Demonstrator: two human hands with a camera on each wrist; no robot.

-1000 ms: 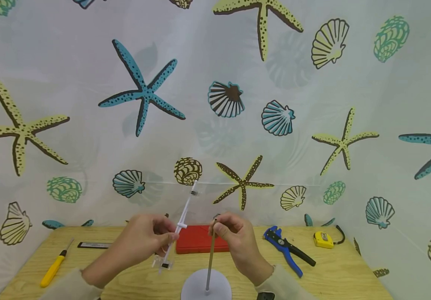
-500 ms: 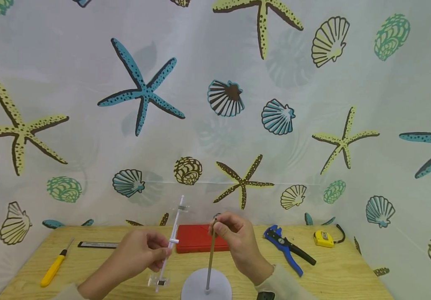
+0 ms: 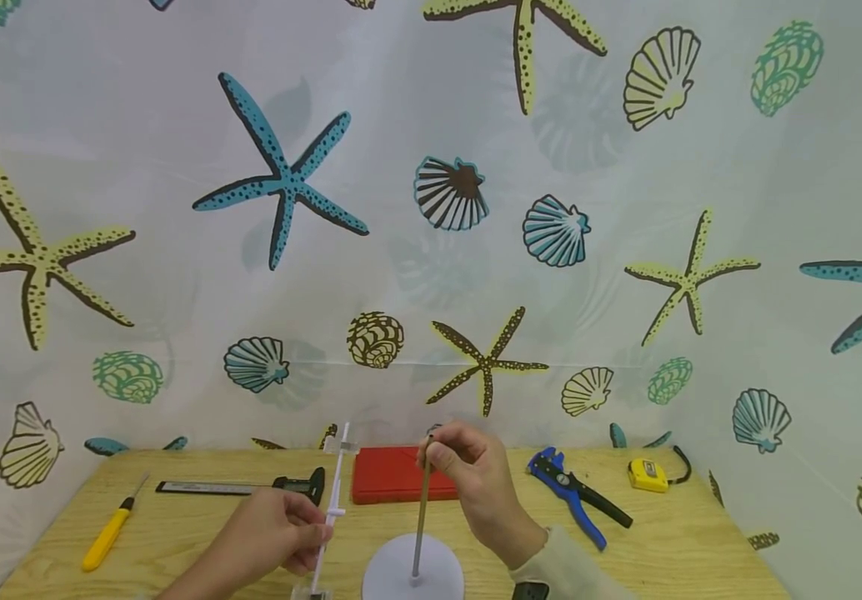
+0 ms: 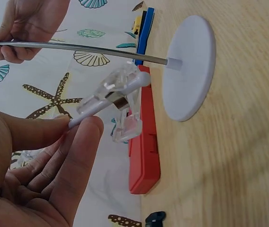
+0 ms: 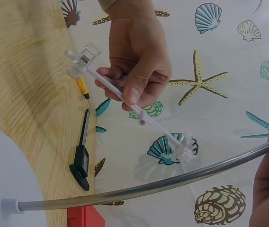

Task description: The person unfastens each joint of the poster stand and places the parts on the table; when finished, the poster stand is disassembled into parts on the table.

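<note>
My left hand [image 3: 273, 529] pinches a thin white rod [image 3: 337, 487] between thumb and fingers. The rod carries a clear plastic clip [image 4: 115, 92] near either end and a short white tube stub [image 5: 142, 118] at its middle. It slants upward to the left of a metal pole [image 3: 421, 525], apart from it. That pole rises from a round white base [image 3: 393, 567] on the table. With thumb and forefinger my right hand [image 3: 476, 487] grips the pole's top end. In the right wrist view, the pole looks slightly bowed.
Behind the hands lies a red case [image 3: 393, 479]. A digital caliper [image 3: 299, 483] and a yellow-handled screwdriver [image 3: 107, 537] are at left. Blue-and-black wire strippers [image 3: 569, 492] and a yellow tape measure [image 3: 649, 475] lie at right. A shell-patterned curtain [image 3: 431, 275] borders the wooden table [image 3: 671, 542].
My left hand has moved down and to the left with the white rod, away from the pole's top. The caliper's head now shows behind it. The right hand stays on the pole.
</note>
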